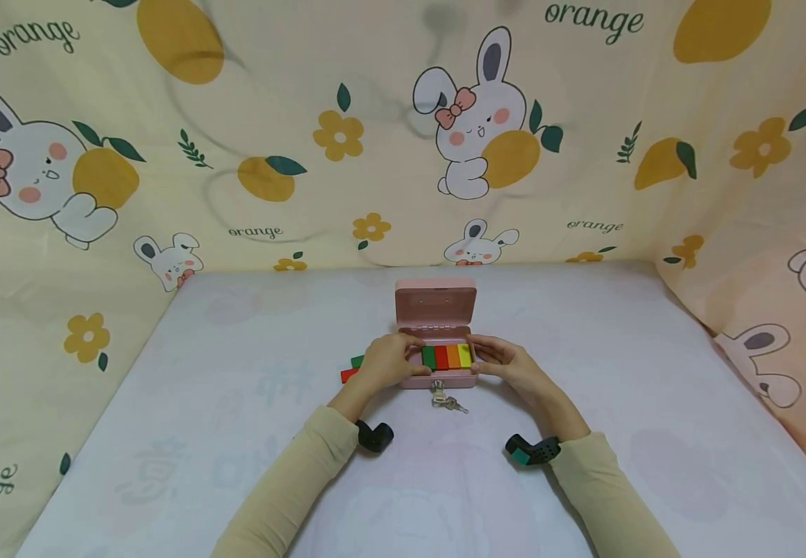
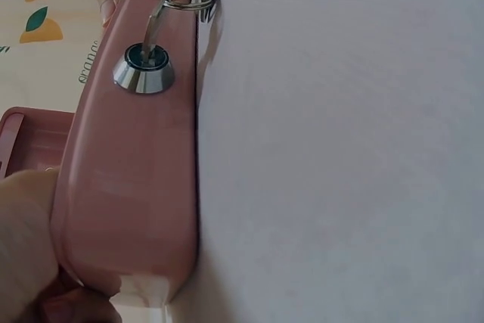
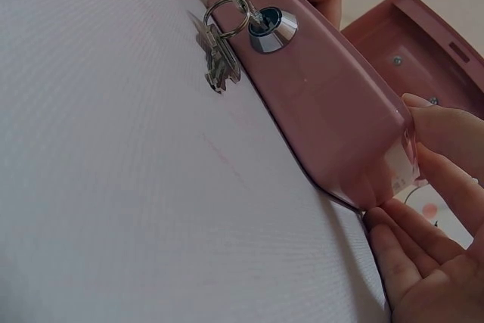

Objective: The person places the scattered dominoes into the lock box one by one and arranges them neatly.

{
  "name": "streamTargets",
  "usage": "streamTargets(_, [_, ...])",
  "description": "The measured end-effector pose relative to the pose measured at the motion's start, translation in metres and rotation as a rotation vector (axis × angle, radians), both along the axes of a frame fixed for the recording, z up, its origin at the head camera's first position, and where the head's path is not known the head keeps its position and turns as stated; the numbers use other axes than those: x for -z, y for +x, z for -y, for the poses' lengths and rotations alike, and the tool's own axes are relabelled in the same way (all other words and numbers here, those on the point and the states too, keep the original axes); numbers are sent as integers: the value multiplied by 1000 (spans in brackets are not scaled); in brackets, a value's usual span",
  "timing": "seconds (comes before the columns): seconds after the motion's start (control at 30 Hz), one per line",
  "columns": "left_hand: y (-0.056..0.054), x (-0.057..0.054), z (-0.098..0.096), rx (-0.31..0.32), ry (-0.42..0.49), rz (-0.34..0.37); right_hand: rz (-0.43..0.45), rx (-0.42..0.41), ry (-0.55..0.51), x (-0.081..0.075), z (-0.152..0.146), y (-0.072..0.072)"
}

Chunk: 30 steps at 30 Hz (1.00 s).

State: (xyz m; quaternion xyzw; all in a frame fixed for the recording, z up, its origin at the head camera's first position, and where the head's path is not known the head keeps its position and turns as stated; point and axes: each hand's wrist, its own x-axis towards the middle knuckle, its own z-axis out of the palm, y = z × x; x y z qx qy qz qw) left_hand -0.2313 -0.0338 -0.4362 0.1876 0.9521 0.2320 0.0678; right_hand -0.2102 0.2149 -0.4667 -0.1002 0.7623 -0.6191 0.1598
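Observation:
A small pink metal cash box (image 1: 455,382) stands on the table with its lid (image 1: 435,302) raised at the back. Inside it lies a row of coloured blocks (image 1: 442,357): green, red, orange and yellow. My left hand (image 1: 387,361) holds the box's left end, its thumb and fingers reaching over the rim. At the opposite end, my right hand (image 1: 511,370) grips the side, with fingertips at the rim and others low against the outer wall (image 3: 389,175). A key sits in the round front lock (image 2: 144,69), and a ring with more keys (image 3: 221,58) hangs from it.
Left of the box, partly behind my left hand, lie a red block (image 1: 349,375) and a green block (image 1: 357,361). The table has a white cover (image 1: 445,496). A printed cloth with rabbits and oranges (image 1: 375,178) rises at the back and sides.

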Motion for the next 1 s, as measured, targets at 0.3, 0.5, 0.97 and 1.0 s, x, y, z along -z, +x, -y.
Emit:
streamTargets(0.3, [0,-1,-2,0,-43,-9,6,9,5,1,0,-1])
streamTargets(0.5, [-2,-2,-4,7,-96,-27,15,16,7,0,0,-1])
streamTargets(0.97, [-1,-3,-5,8,-155,-49,5,11,3,0,1,-1])
streamTargets(1.0, [-1,-3,-5,8,-157,-51,6,11,3,0,1,-1])
